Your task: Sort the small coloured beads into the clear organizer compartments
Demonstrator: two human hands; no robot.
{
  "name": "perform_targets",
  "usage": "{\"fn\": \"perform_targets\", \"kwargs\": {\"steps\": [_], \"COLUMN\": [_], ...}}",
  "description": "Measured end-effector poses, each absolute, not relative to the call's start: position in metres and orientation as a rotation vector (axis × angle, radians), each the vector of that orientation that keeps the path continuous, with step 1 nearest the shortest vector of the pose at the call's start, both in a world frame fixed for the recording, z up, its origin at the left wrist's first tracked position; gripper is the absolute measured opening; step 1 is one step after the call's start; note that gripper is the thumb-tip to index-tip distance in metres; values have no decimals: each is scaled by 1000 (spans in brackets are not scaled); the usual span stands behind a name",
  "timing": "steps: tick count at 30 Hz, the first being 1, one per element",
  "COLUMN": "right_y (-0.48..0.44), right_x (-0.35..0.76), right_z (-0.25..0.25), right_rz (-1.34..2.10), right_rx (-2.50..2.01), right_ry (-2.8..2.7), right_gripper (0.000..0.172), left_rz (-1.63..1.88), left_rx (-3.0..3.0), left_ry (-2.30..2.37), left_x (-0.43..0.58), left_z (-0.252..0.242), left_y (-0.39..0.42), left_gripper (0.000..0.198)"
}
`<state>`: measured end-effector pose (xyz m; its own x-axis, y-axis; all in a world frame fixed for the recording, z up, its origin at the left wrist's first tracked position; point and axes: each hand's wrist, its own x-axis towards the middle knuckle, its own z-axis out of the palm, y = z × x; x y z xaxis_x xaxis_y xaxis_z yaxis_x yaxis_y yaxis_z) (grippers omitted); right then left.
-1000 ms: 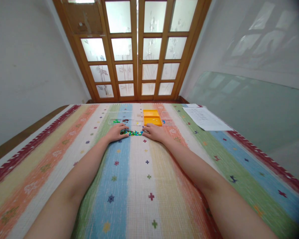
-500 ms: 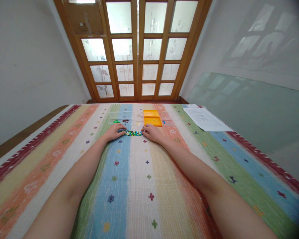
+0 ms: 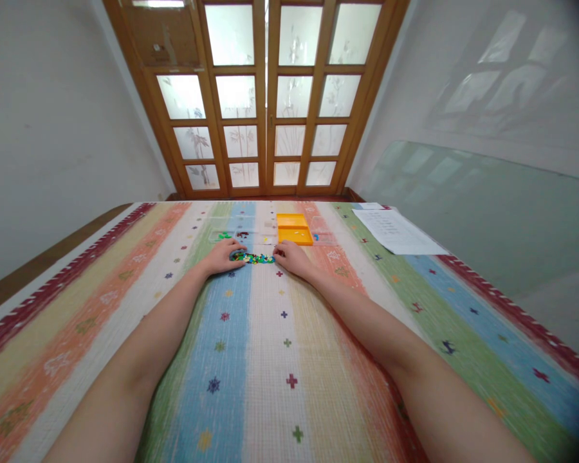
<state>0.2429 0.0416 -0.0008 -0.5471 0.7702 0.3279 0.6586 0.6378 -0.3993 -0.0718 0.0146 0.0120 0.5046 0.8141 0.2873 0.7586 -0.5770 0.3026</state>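
Observation:
A spread of tiny multicoloured pieces point(image 3: 258, 258), green, blue, yellow, white and dark, lies on the striped tablecloth between my two hands. My left hand point(image 3: 222, 257) rests at its left end, thumb and fingers parted around the nearest pieces. At the right end is my right hand point(image 3: 292, 256), its fingertips drawn together beside the pieces. Whatever those fingertips hold is too small to make out. Just beyond the hands, green pieces point(image 3: 224, 236) and dark red pieces point(image 3: 242, 235) sit in separate groups in clear trays.
An open orange box point(image 3: 294, 236) with a few small pale pieces stands behind my right hand. A blue piece point(image 3: 316, 237) lies in a clear tray beside it. White printed paper point(image 3: 395, 231) lies at the far right. Glazed wooden doors point(image 3: 265, 128) stand beyond the table.
My left thumb and fingers have parted more, showing more of the pieces at the left end. The right hand has hardly moved.

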Motion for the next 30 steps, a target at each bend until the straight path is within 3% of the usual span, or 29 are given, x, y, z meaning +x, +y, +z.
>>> {"fn": "perform_targets", "kwargs": {"steps": [7, 20, 30], "right_y": [45, 51, 92], "right_x": [242, 252, 324], "right_z": [-3, 2, 11], "right_rz": [320, 414, 232], "right_rx": [-1124, -1206, -1287], "right_ry": [-2377, -2097, -1729], "right_gripper": [11, 12, 14], "left_rz": [652, 587, 542], "left_rx": [2592, 2651, 2656], "left_ry": [1388, 1350, 1359], "left_x": [-66, -46, -40], "left_z": [11, 13, 14], "left_y": [13, 4, -1], "left_gripper": [40, 48, 56]}}
